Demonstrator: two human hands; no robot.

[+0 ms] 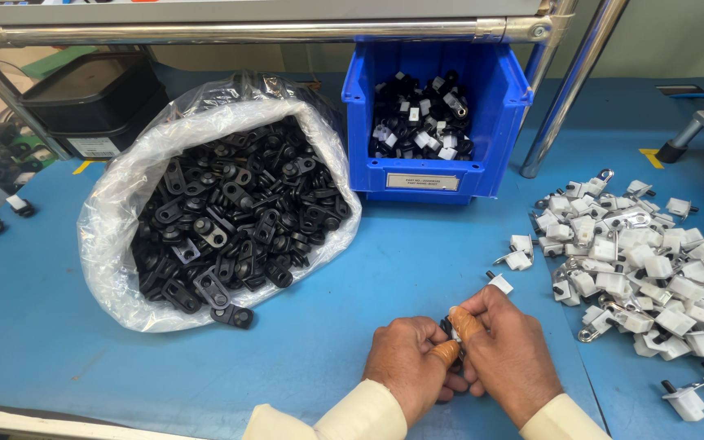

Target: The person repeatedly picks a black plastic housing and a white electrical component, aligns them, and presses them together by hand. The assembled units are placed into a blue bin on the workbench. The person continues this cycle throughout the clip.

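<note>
Left hand [407,358] and right hand [507,352] pinch a small part [452,332] — mostly hidden

A small black-and-white part [452,332], mostly hidden, sits pinched between both hands' thumbs above the blue table.

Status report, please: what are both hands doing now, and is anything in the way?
Left hand and right hand together, pinching one small black-and-white part. Bag of black parts left, white pile right. Nothing in the way.
</note>
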